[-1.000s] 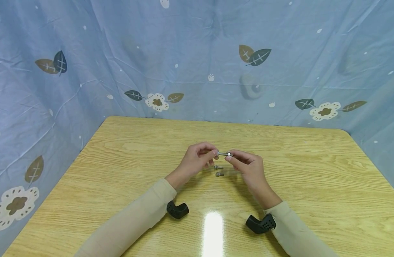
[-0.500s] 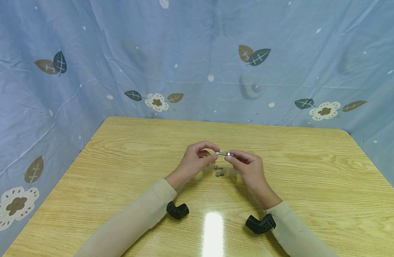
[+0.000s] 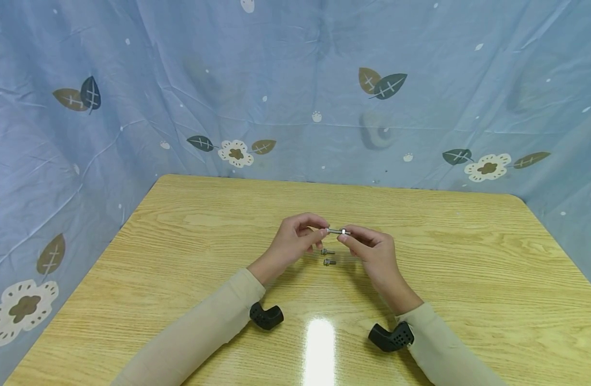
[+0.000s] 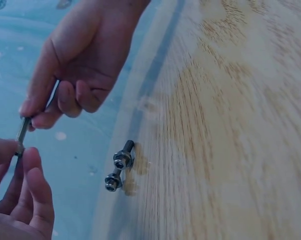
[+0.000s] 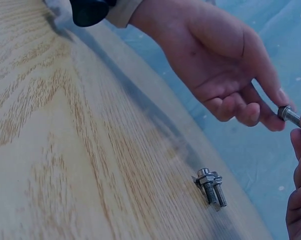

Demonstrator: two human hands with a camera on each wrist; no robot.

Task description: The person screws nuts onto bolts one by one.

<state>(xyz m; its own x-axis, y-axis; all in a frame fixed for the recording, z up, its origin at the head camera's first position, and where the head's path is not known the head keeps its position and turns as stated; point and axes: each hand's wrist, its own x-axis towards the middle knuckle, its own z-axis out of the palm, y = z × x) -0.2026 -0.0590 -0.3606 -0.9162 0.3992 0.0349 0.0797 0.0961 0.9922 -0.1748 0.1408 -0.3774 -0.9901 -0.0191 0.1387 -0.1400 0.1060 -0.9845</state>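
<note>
A silver bolt [image 3: 335, 231] is held level between both hands above the table. At its left end, the thumb and index finger of my left hand [image 3: 295, 236] pinch the bolt's head; that head shows in the right wrist view as a round cap [image 5: 283, 111]. My right hand [image 3: 374, 249] pinches a nut [image 3: 343, 231] on the threaded part towards the other end. Below the hands, two shorter bolts lie on the wood, a far bolt [image 3: 327, 251] and a near bolt [image 3: 329, 262]. Each carries a hex nut close under its head, seen in the right wrist view.
The wooden table [image 3: 203, 257] runs back to a blue patterned curtain [image 3: 295, 96] along the back and sides. Black wrist mounts, a left mount [image 3: 266, 316] and a right mount [image 3: 391, 336], sit on the sleeves. Light glares off the table's front.
Half a second ago the left thumb and index finger stood spread at the bolt's head, leaving it in sight; now they pinch it again. The right hand stays put on the nut.
</note>
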